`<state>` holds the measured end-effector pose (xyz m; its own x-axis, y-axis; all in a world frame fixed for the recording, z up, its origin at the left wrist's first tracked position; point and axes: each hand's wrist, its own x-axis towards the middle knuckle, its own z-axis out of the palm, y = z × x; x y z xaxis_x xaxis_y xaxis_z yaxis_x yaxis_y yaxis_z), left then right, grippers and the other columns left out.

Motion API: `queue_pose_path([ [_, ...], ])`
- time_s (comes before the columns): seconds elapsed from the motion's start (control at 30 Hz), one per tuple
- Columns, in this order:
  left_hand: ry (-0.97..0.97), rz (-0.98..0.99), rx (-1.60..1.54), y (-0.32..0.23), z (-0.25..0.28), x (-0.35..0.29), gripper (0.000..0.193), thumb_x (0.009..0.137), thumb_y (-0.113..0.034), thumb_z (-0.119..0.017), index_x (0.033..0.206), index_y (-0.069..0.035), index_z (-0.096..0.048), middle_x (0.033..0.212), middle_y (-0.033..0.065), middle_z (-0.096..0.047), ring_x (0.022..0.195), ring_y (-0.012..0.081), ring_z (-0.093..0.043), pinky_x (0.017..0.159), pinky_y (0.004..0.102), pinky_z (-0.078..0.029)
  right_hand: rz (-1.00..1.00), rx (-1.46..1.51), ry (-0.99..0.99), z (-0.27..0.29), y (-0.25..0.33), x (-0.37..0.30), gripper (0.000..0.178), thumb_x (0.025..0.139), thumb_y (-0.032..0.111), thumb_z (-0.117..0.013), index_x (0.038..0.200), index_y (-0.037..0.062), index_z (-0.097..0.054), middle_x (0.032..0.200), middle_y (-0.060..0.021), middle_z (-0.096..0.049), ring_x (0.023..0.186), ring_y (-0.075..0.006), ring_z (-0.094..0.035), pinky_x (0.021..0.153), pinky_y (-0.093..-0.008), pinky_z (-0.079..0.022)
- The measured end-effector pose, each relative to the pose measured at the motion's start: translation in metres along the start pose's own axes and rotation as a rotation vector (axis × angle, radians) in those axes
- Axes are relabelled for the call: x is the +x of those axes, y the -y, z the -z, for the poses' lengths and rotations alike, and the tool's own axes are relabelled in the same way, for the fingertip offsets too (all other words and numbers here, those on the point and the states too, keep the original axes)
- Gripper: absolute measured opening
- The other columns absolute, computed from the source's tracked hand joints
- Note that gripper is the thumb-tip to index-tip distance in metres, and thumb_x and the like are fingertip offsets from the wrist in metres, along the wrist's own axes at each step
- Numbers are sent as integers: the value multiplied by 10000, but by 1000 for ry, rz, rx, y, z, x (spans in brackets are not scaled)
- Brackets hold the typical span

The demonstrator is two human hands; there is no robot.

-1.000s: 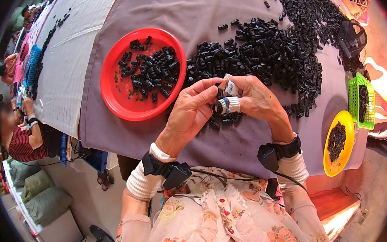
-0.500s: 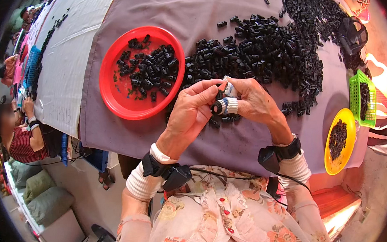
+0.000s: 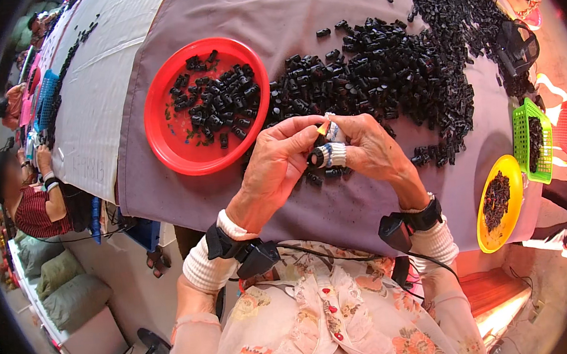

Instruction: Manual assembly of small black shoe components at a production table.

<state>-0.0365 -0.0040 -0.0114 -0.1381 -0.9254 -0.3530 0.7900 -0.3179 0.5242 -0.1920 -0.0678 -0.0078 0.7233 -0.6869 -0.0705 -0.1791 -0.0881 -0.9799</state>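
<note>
Over the near edge of the black heap, my left hand (image 3: 275,157) and my right hand (image 3: 378,153) meet, fingers pinched together. A small black cylindrical part (image 3: 315,158) shows between them, its round end facing my left fingers. White-and-blue knitted finger covers (image 3: 334,155) are on my right thumb and forefinger. A tiny yellow-orange bit (image 3: 323,128) shows at the fingertips; whether it belongs to a part I cannot tell. Beside my left hand lies a red round tray (image 3: 185,150) holding several black parts. The heap of black parts (image 3: 372,70) spreads behind my hands.
A yellow plate (image 3: 515,189) with small dark pieces sits at the right edge of the purple-grey cloth (image 3: 217,9). Beyond it are a green basket (image 3: 545,156) and a red chair (image 3: 565,131). At far left, a person in a striped top (image 3: 36,213) works at the table.
A yellow-orange bit now shows brightly at the fingertips. Both hands keep nearly the same place and pinch; the view has shifted slightly.
</note>
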Motion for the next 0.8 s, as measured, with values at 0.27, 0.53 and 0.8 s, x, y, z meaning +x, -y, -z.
queue_pose_path([
  [0.27,33,25,18,-3,1,0,203,861,-58,-537,1029,53,-560,926,97,-618,798,136,-600,689,249,-498,15,-76,28,3,4,2,302,703,238,-706,752,-9,-542,549,-39,-463,524,-74,-376,461,-272,-350],
  [0.53,20,21,12,-3,-4,-1,203,862,-56,-533,1031,55,-557,918,94,-615,775,125,-589,688,247,-494,-2,18,12,2,3,-1,334,695,267,-723,765,-10,-551,543,-2,-433,529,-70,-383,462,-264,-346],
  [0.8,19,-4,63,-2,-5,-3,199,864,-53,-530,1026,57,-563,911,93,-615,770,121,-588,680,241,-491,16,-33,18,3,4,-3,313,709,250,-706,777,-11,-548,537,-16,-447,525,-66,-370,453,-270,-337],
])
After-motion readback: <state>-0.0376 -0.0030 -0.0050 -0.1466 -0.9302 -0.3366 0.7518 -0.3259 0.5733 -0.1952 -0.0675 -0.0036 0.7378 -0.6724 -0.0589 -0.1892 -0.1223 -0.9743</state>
